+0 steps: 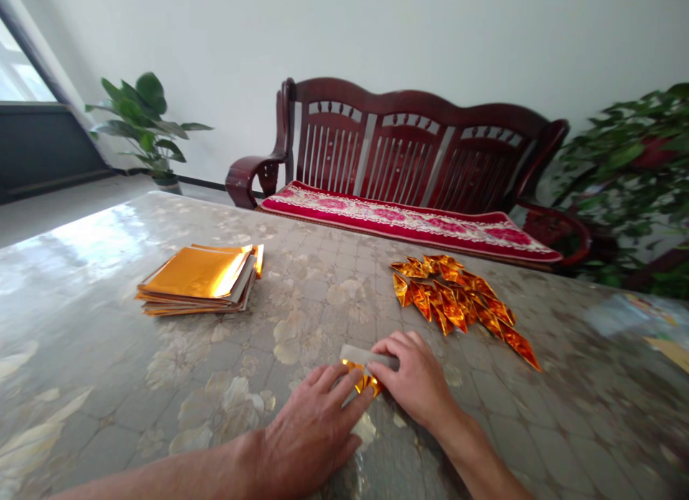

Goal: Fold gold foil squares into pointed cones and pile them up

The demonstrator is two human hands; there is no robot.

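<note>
A sheet of gold foil paper point(362, 356), part folded with its grey back showing, lies on the table between my hands. My left hand point(317, 425) rests over its near left part, fingers stretched out and flat, pressing on the foil. At the right end of the paper, my right hand point(412, 378) pinches the grey folded strip between thumb and fingers. Part of the sheet is hidden under the fingers. Beyond my right hand is a heap of folded gold foil pieces point(452, 306) with pointed ends. A stack of flat gold foil sheets point(197, 274) sits to the left.
The table point(97, 371) has a shiny floral cover. A clear plastic bag point(629, 313) lies at its right side. Behind stands a dark red wooden bench point(398, 148) with a red patterned cushion point(392, 213). Potted plants point(145, 120) flank the bench.
</note>
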